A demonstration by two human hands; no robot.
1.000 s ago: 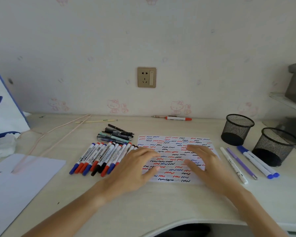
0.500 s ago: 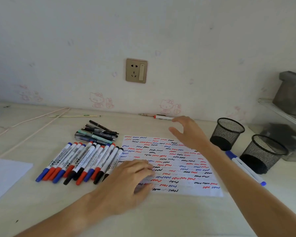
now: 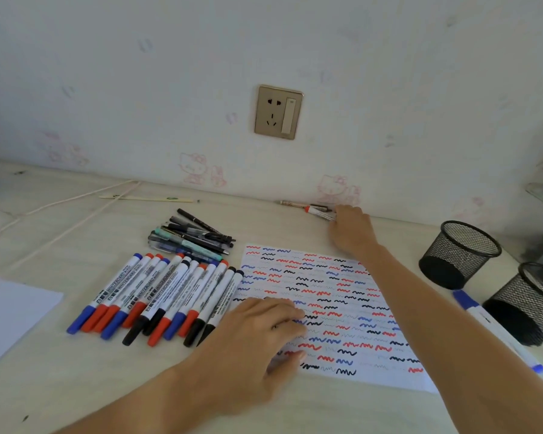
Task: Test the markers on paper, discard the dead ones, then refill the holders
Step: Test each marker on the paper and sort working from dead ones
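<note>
Two hands out, one marker reached at the wall

Nearest: left hand lies on the lower left part of the test paper, fingers loosely bent and spread, tips pressing the sheet, holding nothing. Sheet lies flat on the desk, covered in rows of short red, blue and black squiggles.

Just left of the sheet: a row of whiteboard markers lying side by side, caps toward the viewer (blue, red and black caps mixed). The rightmost black-capped one touches or overlaps the paper's left edge. A plain white sheet sits at the far left edge of the desk.

Right side: two black mesh holders, the nearer one partly cut by the frame edge. A blue-capped marker lies beside them, partly hidden behind the right forearm.

Behind the marker row: a loose pile of thinner pens, dark and teal barrels, crossing one another.

Farther back: right hand stretched past the top edge of the paper, close to the wall. Its fingers are curled onto the barrel of a red-capped marker lying on the desk; only the red cap and a short white stretch show. A thin pencil-like stick lies just behind it against the wall.

Farthest: pale cord, a yellowish stick, wall socket above
</note>
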